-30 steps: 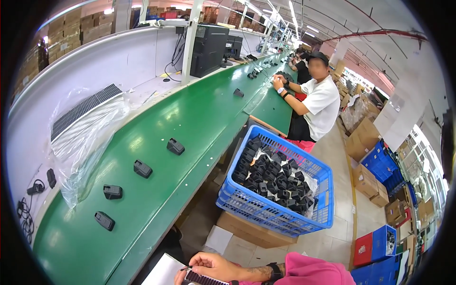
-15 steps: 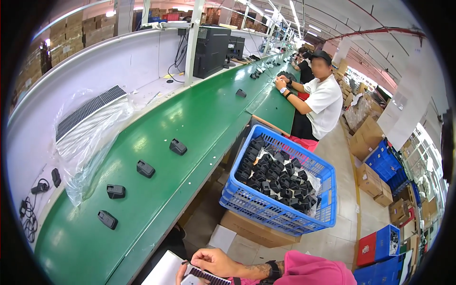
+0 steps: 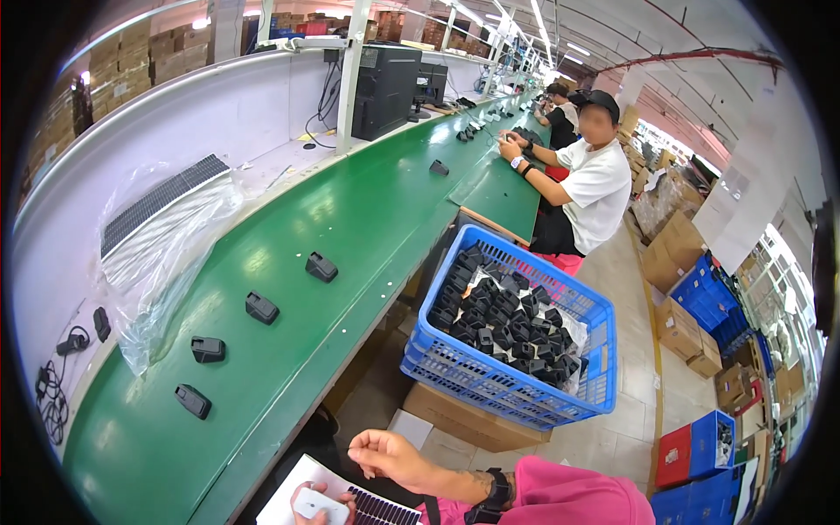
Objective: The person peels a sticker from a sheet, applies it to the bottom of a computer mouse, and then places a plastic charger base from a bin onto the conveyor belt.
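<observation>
A: Noticing any shift with the right hand [image 3: 385, 455]?
B: Raised off the white sheet of narrow black strips [image 3: 385, 507] since half a second ago; now hanging above, without the dark sliver visible at the fingertips then.
A: Gripping anything?
B: Fingers curled close together, with little gap; impossible to tell whether around anything tiny.
A: And with the left hand [image 3: 304, 519]?
B: Wrapped around the edges of a small white plastic block with rounded corners [image 3: 321, 504], just beside the strips, above a flat white board [image 3: 278, 503]. Showing more fully than half a second ago.
A: Meaning what for the work?
B: Probably paused or done at the strips; too unclear to say whether with one peeled away.
</observation>
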### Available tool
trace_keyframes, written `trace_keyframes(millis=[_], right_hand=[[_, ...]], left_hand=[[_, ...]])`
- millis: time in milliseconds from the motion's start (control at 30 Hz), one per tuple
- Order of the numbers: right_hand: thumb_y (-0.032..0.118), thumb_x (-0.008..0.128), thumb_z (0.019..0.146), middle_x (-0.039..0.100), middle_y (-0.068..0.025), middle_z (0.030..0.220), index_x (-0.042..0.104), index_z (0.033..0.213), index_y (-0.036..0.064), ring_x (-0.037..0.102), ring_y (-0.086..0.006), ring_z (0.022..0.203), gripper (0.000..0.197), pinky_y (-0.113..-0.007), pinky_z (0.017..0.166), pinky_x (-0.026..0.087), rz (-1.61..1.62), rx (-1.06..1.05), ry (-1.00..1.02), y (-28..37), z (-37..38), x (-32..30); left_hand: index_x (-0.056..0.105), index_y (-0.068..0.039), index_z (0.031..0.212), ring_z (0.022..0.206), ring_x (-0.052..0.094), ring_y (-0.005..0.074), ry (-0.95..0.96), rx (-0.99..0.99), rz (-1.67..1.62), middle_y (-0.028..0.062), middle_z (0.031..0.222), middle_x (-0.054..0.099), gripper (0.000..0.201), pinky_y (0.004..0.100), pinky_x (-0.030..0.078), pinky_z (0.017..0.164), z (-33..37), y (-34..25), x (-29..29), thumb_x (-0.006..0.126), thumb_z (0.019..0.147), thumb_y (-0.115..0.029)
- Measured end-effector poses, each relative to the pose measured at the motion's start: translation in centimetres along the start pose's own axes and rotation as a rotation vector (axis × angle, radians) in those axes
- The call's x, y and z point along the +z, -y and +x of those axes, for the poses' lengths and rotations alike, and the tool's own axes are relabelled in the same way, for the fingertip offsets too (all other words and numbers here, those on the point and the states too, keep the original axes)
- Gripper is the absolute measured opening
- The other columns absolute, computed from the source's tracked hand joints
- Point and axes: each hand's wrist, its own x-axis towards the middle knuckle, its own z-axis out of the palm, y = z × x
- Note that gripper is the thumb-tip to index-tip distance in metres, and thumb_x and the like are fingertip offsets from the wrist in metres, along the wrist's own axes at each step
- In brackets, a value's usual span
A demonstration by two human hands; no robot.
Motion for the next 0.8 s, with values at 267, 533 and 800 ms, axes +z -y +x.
trace_keyframes(millis=[267, 533, 800], right_hand=[[0.013, 0.059, 0.094, 0.056, 0.0019, 0.08, 0.056, 0.097, 0.0019, 0.05, -0.004, 0.066, 0.012, -0.019, 0.06, 0.041, -0.097, 0.019, 0.145, -0.1, -1.0, 1.2], [0.007, 0.059, 0.092, 0.059, 0.0003, 0.08, 0.057, 0.097, 0.001, 0.053, -0.0044, 0.069, 0.008, -0.02, 0.06, 0.045, -0.27, 0.044, 0.153, 4.5, -3.9, 4.7], [-0.002, 0.059, 0.088, 0.054, -0.006, 0.082, 0.053, 0.09, -0.0032, 0.053, -0.0067, 0.064, 0.006, -0.02, 0.055, 0.044, -0.453, 0.071, 0.314, 5.9, -4.8, 7.0]], left_hand=[[0.034, -0.003, 0.138, 0.089, 0.062, 0.0291, 0.097, 0.024, 0.136, 0.0163, 0.12, 0.054, 0.054, 0.0362, 0.054, 0.071, -1.6, 0.7, 0.2, 0.057, 0.091, -0.018], [0.033, -0.002, 0.133, 0.087, 0.06, 0.0202, 0.17, 0.03, 0.325, 0.015, 0.107, 0.057, 0.05, 0.0309, 0.051, 0.075, -2.3, -0.3, -0.1, 0.055, 0.091, -0.017], [0.025, -0.004, 0.138, 0.079, 0.056, 0.0138, 0.173, -0.011, 0.373, 0.0139, 0.115, 0.049, 0.05, 0.0273, 0.049, 0.069, -4.2, -1.7, 1.3, 0.048, 0.093, -0.007]])
